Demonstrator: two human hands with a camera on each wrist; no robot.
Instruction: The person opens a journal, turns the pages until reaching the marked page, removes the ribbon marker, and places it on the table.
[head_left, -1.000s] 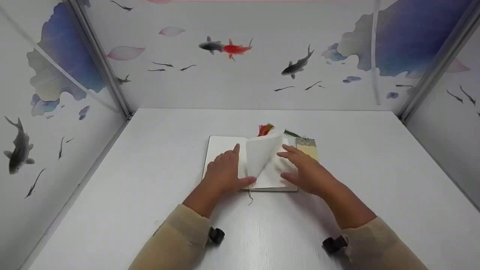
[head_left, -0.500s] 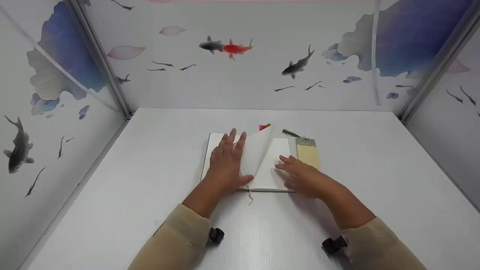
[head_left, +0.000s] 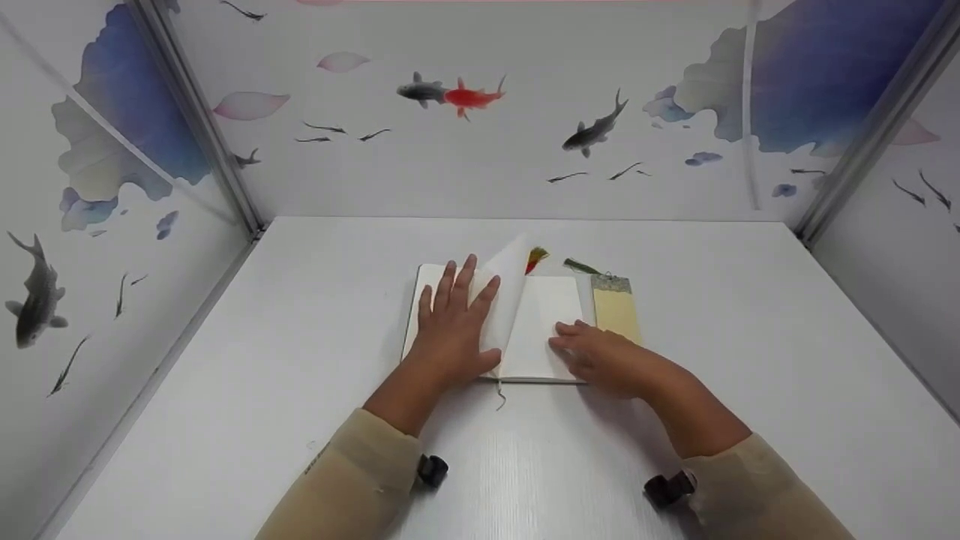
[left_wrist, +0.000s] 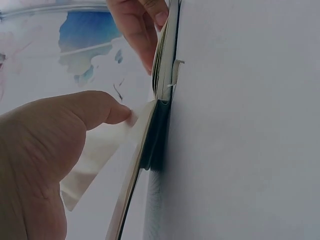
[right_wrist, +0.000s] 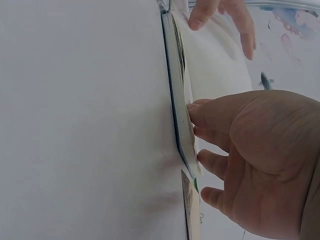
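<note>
1. The notebook (head_left: pixel 544 322) lies spread before me on the white table (head_left: pixel 225 412), its two halves under and beside my hands.
2. My left hand (head_left: pixel 450 330) is over its left side, fingers straight and fanned wide, gripping nothing.
3. A loose leaf (head_left: pixel 511 289) rises slantwise from the spine, its far corner poking past the notebook's top edge. My left thumb reaches to it low down, close to the spine; I cannot tell how firmly it presses.
4. My right hand (head_left: pixel 607 360) rests at the outer edge of the right page, fingers slightly bent and lightly spaced, not closed round anything. In the right wrist view the thumb tip is at the edge of the page block.
5. From the bottom of the spine a thin ribbon (head_left: pixel 502 397) trails onto the table.
6. A red and yellow tassel (head_left: pixel 536 259) shows beyond the top edge, just beside the leaf.
7. Right of the notebook lies a yellow card (head_left: pixel 615 306) with a grey patterned top, partly behind my right hand; a green tassel (head_left: pixel 581 266) lies near its upper end.
8. Beige sleeves (head_left: pixel 345 480) cover my forearms.
</note>
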